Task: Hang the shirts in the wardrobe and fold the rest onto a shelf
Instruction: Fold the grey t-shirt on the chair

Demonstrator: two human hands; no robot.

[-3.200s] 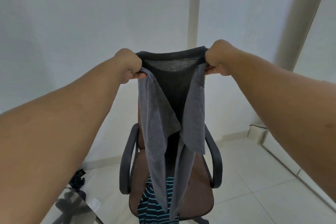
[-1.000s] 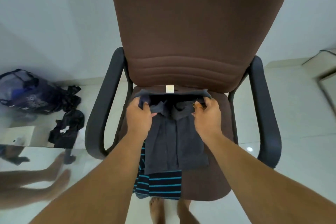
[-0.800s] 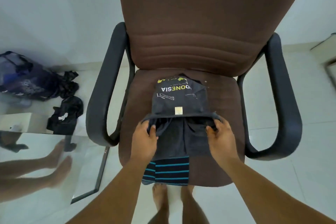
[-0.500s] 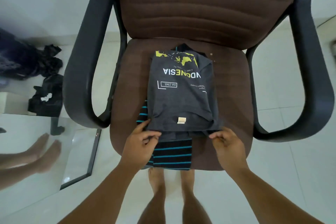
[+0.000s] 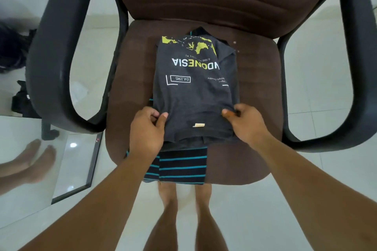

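Dark clothes heaped on the floor (image 5: pixel 14 53) at far left, blurred, beside pale tiles; a glass panel (image 5: pixel 67 161) lower left, mirroring bare feet. Black left armrest (image 5: pixel 55 63) next, then the brown chair seat (image 5: pixel 130 79). On that seat, stacked: grey T-shirt (image 5: pixel 195 96) folded into a neat rectangle, print face up with yellow map shapes and white lettering, lying on top of a striped garment (image 5: pixel 181 167) in black and teal that sticks out toward the front edge.

Left hand (image 5: pixel 145 132) at the shirt's near-left corner, thumb on top and fingers curled under, pinching the cloth. Right hand (image 5: pixel 244 122) at the near-right corner, thumb and forefinger pinching the edge likewise. Black right armrest (image 5: pixel 346 87) at far right. Bare legs below, between the forearms.

Judged from the pictures: soft, light knit cotton, limp and quick to sag or unfold if lifted by one corner only. Not slippery, not fragile. Best held flat, one hand slid under each side of the fold, or the whole stack taken together from beneath, so the fold survives the carry to a shelf. No wardrobe or shelf visible.
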